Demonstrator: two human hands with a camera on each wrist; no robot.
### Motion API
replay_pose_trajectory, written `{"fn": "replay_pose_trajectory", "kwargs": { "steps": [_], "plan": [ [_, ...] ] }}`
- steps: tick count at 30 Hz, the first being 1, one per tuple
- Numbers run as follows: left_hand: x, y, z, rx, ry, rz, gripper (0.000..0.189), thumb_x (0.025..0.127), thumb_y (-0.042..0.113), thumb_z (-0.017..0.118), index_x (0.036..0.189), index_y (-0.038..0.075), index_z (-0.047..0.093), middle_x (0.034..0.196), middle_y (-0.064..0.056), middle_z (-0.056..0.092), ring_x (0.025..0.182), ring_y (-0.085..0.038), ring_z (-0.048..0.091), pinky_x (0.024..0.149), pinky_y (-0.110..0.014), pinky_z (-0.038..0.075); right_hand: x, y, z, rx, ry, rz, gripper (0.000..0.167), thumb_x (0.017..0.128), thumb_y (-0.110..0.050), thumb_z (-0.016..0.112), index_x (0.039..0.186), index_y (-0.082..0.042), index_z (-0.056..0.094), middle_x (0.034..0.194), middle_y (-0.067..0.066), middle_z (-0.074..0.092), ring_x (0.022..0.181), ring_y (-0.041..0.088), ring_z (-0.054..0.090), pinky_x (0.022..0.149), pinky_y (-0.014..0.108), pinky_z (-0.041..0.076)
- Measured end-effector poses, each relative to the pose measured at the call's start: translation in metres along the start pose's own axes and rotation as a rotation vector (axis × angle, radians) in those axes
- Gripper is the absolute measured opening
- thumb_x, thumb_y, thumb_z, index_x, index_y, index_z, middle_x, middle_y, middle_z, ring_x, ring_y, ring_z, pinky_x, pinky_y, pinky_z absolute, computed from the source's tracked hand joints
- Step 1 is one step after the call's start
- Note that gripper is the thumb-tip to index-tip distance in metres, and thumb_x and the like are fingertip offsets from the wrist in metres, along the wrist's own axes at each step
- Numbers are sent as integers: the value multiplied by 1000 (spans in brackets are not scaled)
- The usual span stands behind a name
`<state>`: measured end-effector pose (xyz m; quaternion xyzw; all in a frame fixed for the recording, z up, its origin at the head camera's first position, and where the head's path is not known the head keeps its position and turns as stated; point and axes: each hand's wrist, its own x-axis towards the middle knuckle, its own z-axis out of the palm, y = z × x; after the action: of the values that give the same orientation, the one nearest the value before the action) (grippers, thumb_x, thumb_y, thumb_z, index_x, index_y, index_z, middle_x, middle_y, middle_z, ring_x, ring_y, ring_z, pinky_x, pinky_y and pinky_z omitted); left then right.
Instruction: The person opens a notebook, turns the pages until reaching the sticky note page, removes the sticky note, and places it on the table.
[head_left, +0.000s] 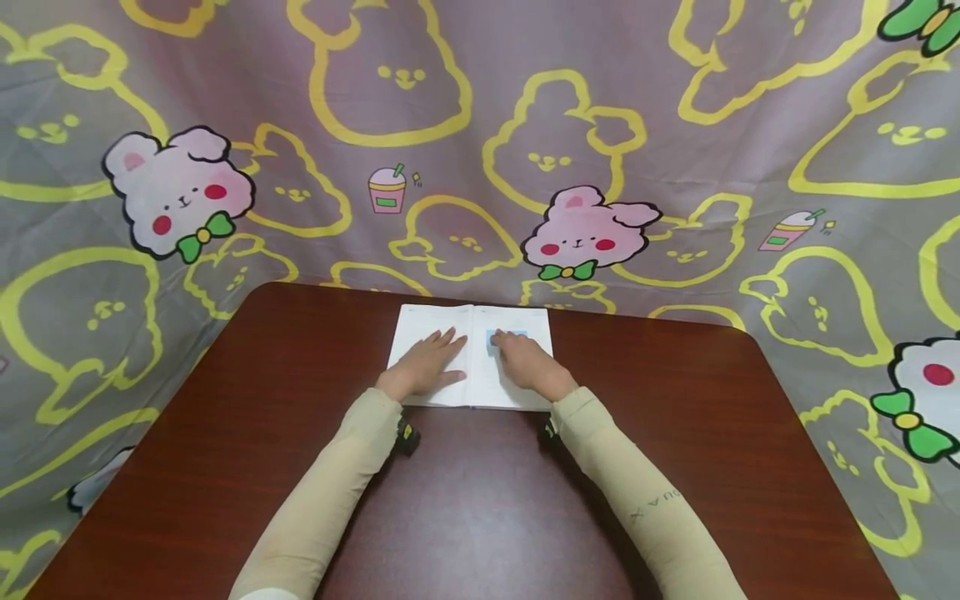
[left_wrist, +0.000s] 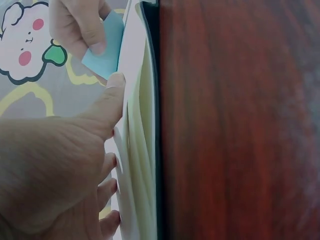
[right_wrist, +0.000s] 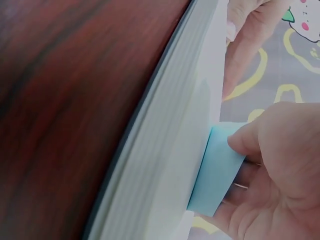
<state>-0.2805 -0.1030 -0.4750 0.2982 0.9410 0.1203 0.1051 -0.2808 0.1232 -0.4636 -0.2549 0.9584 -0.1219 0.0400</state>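
An open notebook (head_left: pixel 435 318) with white pages and a dark cover lies on the table. Fingers spread, my left hand (head_left: pixel 427 365) rests on its left page, the thumb towards the centre fold. My right hand (head_left: pixel 531 365), over the right page, pinches a light blue sticky note (right_wrist: pixel 215 170) between thumb and fingers. One long edge of the note meets the page, and the rest of it stands up from the paper in the right wrist view. In the head view the fingers partly cover the note.
The brown wooden table (head_left: pixel 465 500) reaches out on both sides of the notebook. Behind it hangs a grey curtain (head_left: pixel 465 183) with cartoon prints, close to the table's far edge. A dark wrist device (head_left: pixel 407 437) sits under the left cuff.
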Motion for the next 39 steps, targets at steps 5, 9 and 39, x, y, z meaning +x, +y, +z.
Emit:
{"fn": "replay_pose_trajectory", "kwargs": {
  "steps": [5, 9, 39],
  "plan": [
    [1, -1, 1, 18, 0, 7, 69, 107, 41, 49, 160, 4, 27, 165, -25, 21, 151, -48, 23, 121, -61, 24, 2, 1, 0, 91, 25, 59, 41, 105, -6, 39, 140, 4, 56, 146, 24, 53, 134, 41, 53, 113, 49, 42],
    [0, 1, 1, 18, -9, -4, 70, 107, 42, 48, 161, 5, 25, 166, -23, 19, 152, -47, 21, 121, -60, 23, 2, 4, -1, 168, 56, 87, 41, 105, -6, 39, 141, 4, 57, 146, 22, 55, 134, 38, 53, 112, 48, 43],
    [1, 3, 0, -42, -18, -19, 69, 107, 40, 48, 162, 5, 24, 167, -23, 15, 154, -46, 15, 122, -62, 17, -19, 49, -26, 498, 398, 125, 41, 110, -15, 40, 69, -11, 37, 55, 1, 32, 47, 15, 25, 52, 31, 29]
  ]
}}
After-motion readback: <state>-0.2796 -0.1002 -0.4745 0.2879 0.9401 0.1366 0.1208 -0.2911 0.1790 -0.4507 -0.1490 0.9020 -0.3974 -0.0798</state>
